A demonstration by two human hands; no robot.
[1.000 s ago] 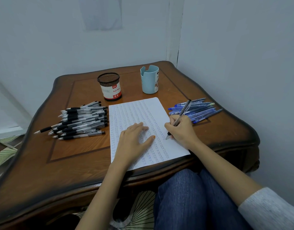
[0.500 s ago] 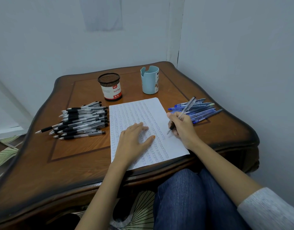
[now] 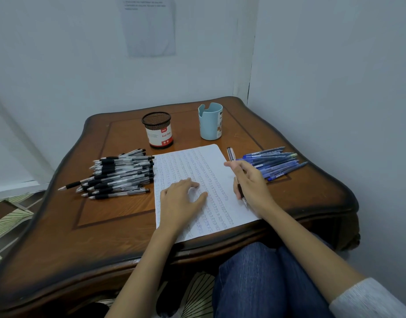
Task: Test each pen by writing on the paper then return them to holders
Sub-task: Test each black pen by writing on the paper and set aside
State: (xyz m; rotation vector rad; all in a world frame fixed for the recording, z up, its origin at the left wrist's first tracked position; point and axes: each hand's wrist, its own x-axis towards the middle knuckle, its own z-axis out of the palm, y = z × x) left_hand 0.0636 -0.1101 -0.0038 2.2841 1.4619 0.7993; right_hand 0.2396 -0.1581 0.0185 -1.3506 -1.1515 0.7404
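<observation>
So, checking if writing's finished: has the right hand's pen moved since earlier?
Yes. The pen has turned in the right hand; its tip swung toward the right edge of the paper.

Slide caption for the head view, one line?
Right hand grips a pen over the written paper; left hand rests flat on it.

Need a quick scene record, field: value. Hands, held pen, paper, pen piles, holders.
left hand: rests flat on the paper
right hand: grips one pen, index finger extended
pen: tip toward the person, near the paper's right edge
paper: on the table, filled with rows of writing
black pens: pile left of the paper
blue pens: pile right of the paper
mesh holder: upright behind the paper, no pens sticking out
blue holder: upright, right of the mesh holder, no pens sticking out
</observation>
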